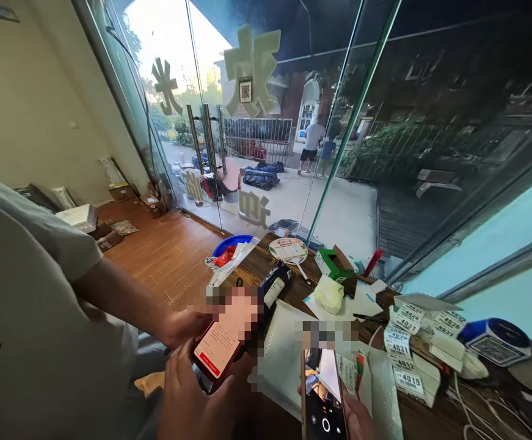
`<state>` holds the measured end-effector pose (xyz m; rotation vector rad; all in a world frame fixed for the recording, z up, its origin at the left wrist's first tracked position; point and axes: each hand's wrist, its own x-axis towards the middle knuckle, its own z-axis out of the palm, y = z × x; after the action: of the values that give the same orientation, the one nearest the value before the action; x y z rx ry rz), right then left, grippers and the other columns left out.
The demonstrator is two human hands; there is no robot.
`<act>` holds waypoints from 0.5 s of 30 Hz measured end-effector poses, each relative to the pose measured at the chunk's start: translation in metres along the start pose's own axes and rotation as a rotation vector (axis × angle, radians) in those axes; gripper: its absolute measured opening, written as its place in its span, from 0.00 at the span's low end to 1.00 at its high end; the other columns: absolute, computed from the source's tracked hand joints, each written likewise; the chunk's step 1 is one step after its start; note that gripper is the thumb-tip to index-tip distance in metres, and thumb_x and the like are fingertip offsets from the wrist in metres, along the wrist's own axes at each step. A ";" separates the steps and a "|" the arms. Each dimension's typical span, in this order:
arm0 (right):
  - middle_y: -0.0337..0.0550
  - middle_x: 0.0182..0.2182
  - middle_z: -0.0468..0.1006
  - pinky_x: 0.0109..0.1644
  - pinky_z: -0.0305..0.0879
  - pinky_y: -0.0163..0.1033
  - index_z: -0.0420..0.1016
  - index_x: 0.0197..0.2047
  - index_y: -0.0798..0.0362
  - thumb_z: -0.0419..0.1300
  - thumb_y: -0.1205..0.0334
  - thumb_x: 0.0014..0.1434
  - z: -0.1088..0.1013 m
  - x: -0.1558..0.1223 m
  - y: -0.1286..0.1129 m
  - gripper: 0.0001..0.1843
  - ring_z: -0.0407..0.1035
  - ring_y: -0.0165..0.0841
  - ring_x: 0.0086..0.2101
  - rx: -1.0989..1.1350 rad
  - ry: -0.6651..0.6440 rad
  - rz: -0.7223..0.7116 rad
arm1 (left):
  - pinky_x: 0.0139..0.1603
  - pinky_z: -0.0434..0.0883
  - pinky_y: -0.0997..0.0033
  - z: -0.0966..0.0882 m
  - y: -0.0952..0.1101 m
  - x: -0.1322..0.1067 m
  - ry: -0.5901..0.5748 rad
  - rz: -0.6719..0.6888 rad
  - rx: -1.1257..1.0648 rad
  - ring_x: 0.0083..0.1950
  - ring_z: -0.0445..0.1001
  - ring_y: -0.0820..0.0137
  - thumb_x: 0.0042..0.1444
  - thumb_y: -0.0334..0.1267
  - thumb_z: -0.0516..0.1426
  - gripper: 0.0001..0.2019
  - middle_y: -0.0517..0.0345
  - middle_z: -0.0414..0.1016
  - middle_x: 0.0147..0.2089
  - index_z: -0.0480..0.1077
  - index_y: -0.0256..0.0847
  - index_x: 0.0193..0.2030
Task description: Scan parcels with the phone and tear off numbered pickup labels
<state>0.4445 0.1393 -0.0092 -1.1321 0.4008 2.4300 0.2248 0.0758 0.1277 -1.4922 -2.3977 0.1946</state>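
Note:
My right hand (358, 420) is at the bottom edge, closed round a phone (323, 397) held upright with a camera screen showing. My left hand is not in view. Beside me on the left, a person in a white T-shirt (27, 293) holds a red phone (217, 348) in both of their hands (187, 391), its screen tilted toward my phone. Both phones hover over a white padded mailer (279, 360) lying on the wooden counter (256, 263).
On the counter lie numbered label stickers on small boxes (407, 360), a dark bottle (272, 287), a round paper fan (288, 249), a green box (330, 263), a blue bowl (233, 243) and white cables (471, 403). Glass doors (211, 140) and walls stand behind. Parcels (80, 217) sit on the wooden floor at left.

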 end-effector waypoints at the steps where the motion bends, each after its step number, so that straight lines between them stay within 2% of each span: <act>1: 0.55 0.36 0.77 0.37 0.70 0.47 0.73 0.43 0.57 0.65 0.43 0.43 -0.003 -0.001 0.001 0.30 0.73 0.45 0.34 0.031 0.042 0.035 | 0.44 0.68 0.58 -0.001 0.007 0.006 0.001 0.020 0.048 0.49 0.64 0.56 0.50 0.58 0.54 0.38 0.38 0.63 0.49 0.55 0.25 0.57; 5: 0.52 0.38 0.77 0.37 0.70 0.41 0.66 0.52 0.55 0.69 0.45 0.38 0.001 -0.008 -0.004 0.40 0.74 0.42 0.35 0.123 0.139 0.061 | 0.40 0.65 0.56 0.001 0.028 0.023 -0.016 0.046 0.250 0.45 0.66 0.55 0.50 0.58 0.51 0.37 0.38 0.66 0.47 0.58 0.23 0.55; 7: 0.48 0.39 0.78 0.39 0.71 0.40 0.60 0.58 0.50 0.71 0.48 0.33 0.005 -0.013 -0.010 0.49 0.74 0.41 0.36 0.209 0.136 0.059 | 0.38 0.64 0.58 0.004 0.028 0.028 -0.073 0.062 0.291 0.43 0.66 0.55 0.45 0.54 0.53 0.35 0.40 0.66 0.45 0.59 0.24 0.53; 9: 0.46 0.39 0.78 0.39 0.71 0.40 0.54 0.62 0.47 0.72 0.49 0.32 0.007 -0.017 -0.015 0.55 0.74 0.39 0.35 0.274 0.112 0.056 | 0.36 0.63 0.61 0.006 0.026 0.031 -0.115 0.139 0.286 0.41 0.65 0.57 0.40 0.48 0.55 0.33 0.43 0.66 0.42 0.60 0.26 0.51; 12: 0.49 0.40 0.77 0.39 0.70 0.42 0.55 0.62 0.51 0.72 0.49 0.34 -0.002 -0.022 -0.021 0.53 0.73 0.41 0.36 0.259 0.098 0.049 | 0.36 0.63 0.63 0.000 0.031 0.032 -0.093 0.214 0.192 0.39 0.64 0.60 0.38 0.44 0.56 0.31 0.46 0.65 0.40 0.60 0.28 0.50; 15: 0.48 0.39 0.77 0.44 0.68 0.42 0.53 0.64 0.52 0.70 0.47 0.38 -0.026 -0.022 -0.022 0.53 0.72 0.41 0.41 0.230 0.112 -0.012 | 0.44 0.65 0.60 -0.009 0.055 0.027 -0.167 0.103 -0.095 0.45 0.65 0.59 0.41 0.43 0.57 0.30 0.47 0.65 0.44 0.58 0.31 0.52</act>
<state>0.4852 0.1420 -0.0097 -1.1669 0.6866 2.2470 0.2634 0.1235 0.1265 -1.7068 -2.4919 0.2404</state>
